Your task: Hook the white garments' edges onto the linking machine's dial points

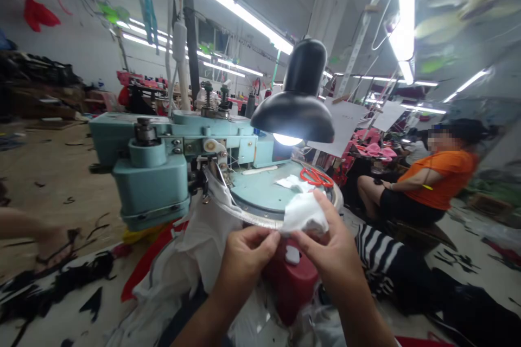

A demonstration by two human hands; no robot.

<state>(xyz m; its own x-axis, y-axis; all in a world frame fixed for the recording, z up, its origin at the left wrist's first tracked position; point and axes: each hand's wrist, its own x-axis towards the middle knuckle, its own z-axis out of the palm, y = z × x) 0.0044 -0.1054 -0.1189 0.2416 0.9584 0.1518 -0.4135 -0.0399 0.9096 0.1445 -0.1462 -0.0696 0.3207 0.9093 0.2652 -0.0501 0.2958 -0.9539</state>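
My left hand point(252, 259) and my right hand point(321, 241) both pinch a bunched piece of white knit fabric point(303, 215) in front of me. That piece joins a larger white knit garment point(199, 238), which hangs from the curved needle ring point(248, 216) of a teal linking machine point(152, 184). The fabric runs along the ring's front edge, and my fingers are just in front of the ring. Below my hands is a red object point(291, 287), partly hidden by them. Red-handled scissors point(316, 177) and a small white scrap point(293, 183) lie on the machine's round top.
A black desk lamp point(295, 103) shines over the machine. To the right, a seated person in an orange top point(437, 179) works beside pink fabric. A black-and-white striped garment point(378, 260) lies nearby. Dark scraps litter the floor, and a bare leg shows at left.
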